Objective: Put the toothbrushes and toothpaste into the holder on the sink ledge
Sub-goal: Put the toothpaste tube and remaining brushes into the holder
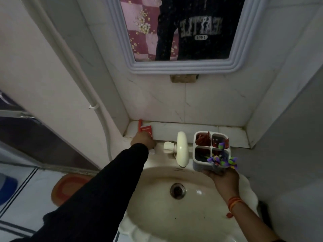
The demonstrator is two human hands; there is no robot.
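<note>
A white four-compartment holder (202, 155) stands at the right of the sink ledge, beside the tap. Red items fill its back compartments, and purple-and-green bristled toothbrush heads (222, 160) stick out of its near right one. My right hand (222, 177) cups the holder's near bottom corner. A red toothpaste tube (147, 131) lies at the ledge's left end with a red toothbrush handle (139, 125) next to it. My left hand (142, 140), in a black sleeve, is closed on the tube's near end.
A white tap (181, 149) arches over the cream basin (157, 198) with its dark drain (177, 190). A framed mirror (183, 67) hangs above the tiled ledge (174, 131). Walls close in on both sides. An orange round thing (68, 187) sits on the floor at left.
</note>
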